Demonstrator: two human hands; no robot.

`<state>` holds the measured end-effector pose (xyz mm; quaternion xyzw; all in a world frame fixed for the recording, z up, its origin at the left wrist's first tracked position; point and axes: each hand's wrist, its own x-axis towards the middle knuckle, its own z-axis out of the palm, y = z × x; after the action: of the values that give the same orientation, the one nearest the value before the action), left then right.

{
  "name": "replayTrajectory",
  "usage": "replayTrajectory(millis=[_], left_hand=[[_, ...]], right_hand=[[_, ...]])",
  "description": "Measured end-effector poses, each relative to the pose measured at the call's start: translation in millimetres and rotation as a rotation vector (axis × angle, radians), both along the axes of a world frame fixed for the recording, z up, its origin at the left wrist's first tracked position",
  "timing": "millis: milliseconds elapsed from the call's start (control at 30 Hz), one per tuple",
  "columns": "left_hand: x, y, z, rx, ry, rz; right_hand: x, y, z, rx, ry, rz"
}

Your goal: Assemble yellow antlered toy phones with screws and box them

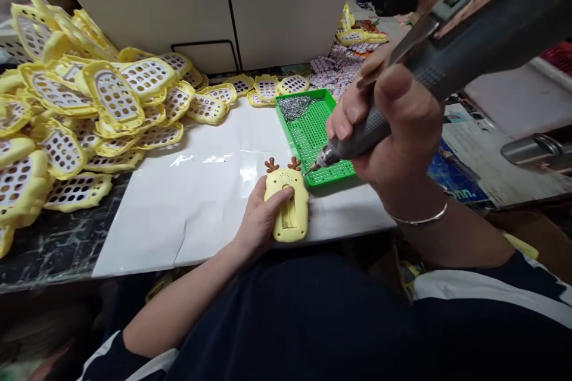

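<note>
My left hand [261,214] grips a yellow plastic toy phone [298,205] by its left side, thumb across the open battery slot. Two brown antlers stick up from the toy's top, and screw holes show near its corners. In my right hand [402,119] is a dark electric screwdriver [447,62], fingers wrapped round its body. The screwdriver's tip points down and left, by the near left corner of a green perforated tray [328,181], just right of the antlers. Small silver screws [295,108] lie heaped in the tray's far left corner.
Yellow shells with white keypads [114,95] are piled high on the left. Behind the white work sheet [210,190] stands a large printed carton [210,6]. Many small printed pieces [344,65] lie beyond the tray. A metal cylinder [531,152] is at right.
</note>
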<state>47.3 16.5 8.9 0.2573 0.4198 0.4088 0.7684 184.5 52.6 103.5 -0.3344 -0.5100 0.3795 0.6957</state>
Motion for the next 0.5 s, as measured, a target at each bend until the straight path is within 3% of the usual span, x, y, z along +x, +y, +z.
replayTrajectory(millis=[167, 367, 500], left_hand=[[1.1, 0.2, -1.2, 0.010, 0.011, 0.028], [1.8, 2.8, -0.3, 0.011, 0.008, 0.004], [1.3, 3.6, 0.3, 0.002, 0.001, 0.000]], right_hand=[[-12.5, -5.2, -7.7, -0.063, 0.037, 0.002], [-9.9, -0.5, -9.7, -0.096, -0.082, -0.005], [-9.2, -0.6, -8.9, -0.094, -0.053, 0.019]])
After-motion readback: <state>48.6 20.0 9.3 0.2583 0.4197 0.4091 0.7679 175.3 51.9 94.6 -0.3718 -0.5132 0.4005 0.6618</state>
